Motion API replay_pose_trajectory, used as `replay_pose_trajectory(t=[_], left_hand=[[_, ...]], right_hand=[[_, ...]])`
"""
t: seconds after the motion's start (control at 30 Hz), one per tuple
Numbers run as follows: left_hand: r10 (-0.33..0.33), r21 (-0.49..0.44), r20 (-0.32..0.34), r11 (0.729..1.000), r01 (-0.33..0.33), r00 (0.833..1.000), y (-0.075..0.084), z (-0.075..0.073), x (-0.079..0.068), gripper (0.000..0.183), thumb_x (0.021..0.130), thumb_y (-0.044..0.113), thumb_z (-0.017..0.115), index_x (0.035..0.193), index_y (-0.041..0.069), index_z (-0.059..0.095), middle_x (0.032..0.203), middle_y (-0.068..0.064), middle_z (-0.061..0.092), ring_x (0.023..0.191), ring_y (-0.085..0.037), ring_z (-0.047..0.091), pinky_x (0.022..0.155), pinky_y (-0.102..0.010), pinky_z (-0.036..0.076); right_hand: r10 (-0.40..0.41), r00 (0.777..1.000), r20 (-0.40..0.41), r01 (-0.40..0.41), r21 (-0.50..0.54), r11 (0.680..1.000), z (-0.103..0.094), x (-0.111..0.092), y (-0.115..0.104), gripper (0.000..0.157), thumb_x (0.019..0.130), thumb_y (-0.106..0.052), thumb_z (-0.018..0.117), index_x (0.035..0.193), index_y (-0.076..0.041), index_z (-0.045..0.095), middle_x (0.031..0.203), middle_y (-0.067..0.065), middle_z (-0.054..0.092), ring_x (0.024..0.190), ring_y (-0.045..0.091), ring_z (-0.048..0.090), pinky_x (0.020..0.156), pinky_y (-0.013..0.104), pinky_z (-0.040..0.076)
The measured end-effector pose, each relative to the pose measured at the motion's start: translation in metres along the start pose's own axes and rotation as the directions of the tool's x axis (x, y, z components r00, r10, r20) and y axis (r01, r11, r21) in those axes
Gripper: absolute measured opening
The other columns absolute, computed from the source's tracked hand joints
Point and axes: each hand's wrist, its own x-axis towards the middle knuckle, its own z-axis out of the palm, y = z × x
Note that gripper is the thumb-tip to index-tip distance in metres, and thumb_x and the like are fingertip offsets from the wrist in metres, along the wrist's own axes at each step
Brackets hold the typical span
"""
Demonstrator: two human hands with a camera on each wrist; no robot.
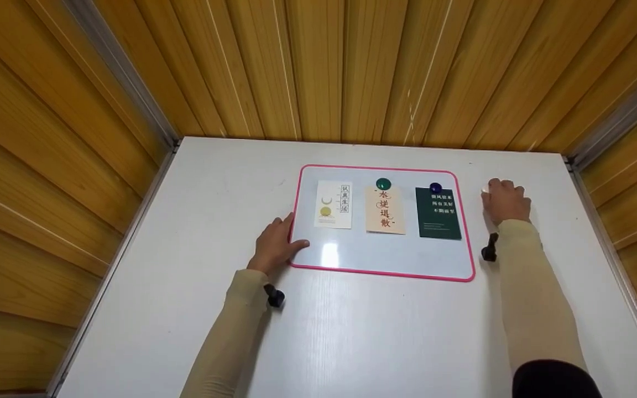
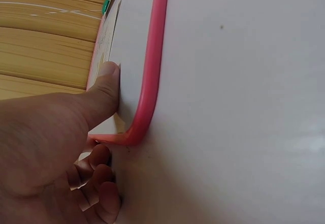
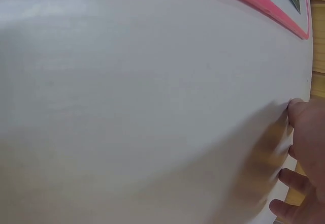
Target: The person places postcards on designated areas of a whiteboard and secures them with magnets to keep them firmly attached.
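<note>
A small whiteboard with a pink rim (image 1: 383, 272) lies flat on the table. My left hand (image 1: 275, 243) holds its left edge; in the left wrist view the thumb (image 2: 104, 89) lies over the face and the fingers curl at the rim. Three cards sit on the board: a white card (image 1: 333, 204) with no magnet visible, a cream card (image 1: 385, 215) under a green round magnet (image 1: 383, 183), and a dark green card (image 1: 438, 218) under a blue magnet (image 1: 435, 188). To the right of the board, apart from it, my right hand (image 1: 507, 202) rests on the table, fingers loosely bent, holding nothing visible.
The white table (image 1: 351, 331) extends around the board on all sides. Wood-patterned panels (image 1: 318, 72) rise behind it and along both sides. Each wrist carries a small black device, one near the left cuff (image 1: 246, 282), one near the right cuff (image 1: 517, 232).
</note>
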Motion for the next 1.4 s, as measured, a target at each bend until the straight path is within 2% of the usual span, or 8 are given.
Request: replay_pose_trajectory(t=[0.27,0.43,0.97,1.4], left_hand=[[0.008,0.032,0.004,0.999,-0.008,1.0,0.001,0.0,-0.001,0.09,0.088,0.044,0.081,0.161,0.015,0.036,0.123,-0.012,0.06,0.107,-0.027,0.054,0.103,-0.047,0.046],[0.007,0.028,-0.001,1.0,-0.007,1.0,0.001,0.0,-0.001,0.091,0.088,0.044,0.081,0.161,0.015,0.036,0.122,-0.012,0.059,0.106,-0.027,0.053,0.102,-0.046,0.046],[-0.009,0.009,0.007,1.0,0.009,1.0,0.002,-0.001,-0.001,0.091,0.088,0.043,0.081,0.162,0.016,0.035,0.12,-0.011,0.058,0.106,-0.026,0.053,0.103,-0.045,0.046],[-0.005,0.021,-0.004,1.0,0.005,1.0,0.002,0.0,0.0,0.092,0.087,0.043,0.082,0.161,0.015,0.036,0.111,-0.008,0.057,0.098,-0.024,0.053,0.095,-0.04,0.047]], right_hand=[[0.032,0.999,0.032,-0.035,0.078,0.996,0.005,0.007,0.01,0.042,0.106,-0.018,0.052,0.133,0.014,0.046,0.132,0.041,0.047,0.114,0.062,0.042,0.094,0.077,0.035],[0.075,0.996,0.05,-0.08,0.112,0.99,0.007,0.011,0.012,0.044,0.107,-0.022,0.052,0.131,0.014,0.048,0.13,0.038,0.049,0.116,0.059,0.043,0.098,0.074,0.034],[0.104,0.993,0.061,-0.112,0.143,0.983,0.004,0.009,0.008,0.043,0.107,-0.023,0.053,0.13,0.013,0.049,0.126,0.035,0.052,0.115,0.056,0.043,0.1,0.072,0.033],[0.118,0.991,0.064,-0.127,0.163,0.978,0.004,0.012,0.01,0.043,0.105,-0.022,0.055,0.129,0.013,0.051,0.119,0.034,0.053,0.114,0.056,0.043,0.097,0.072,0.034]])
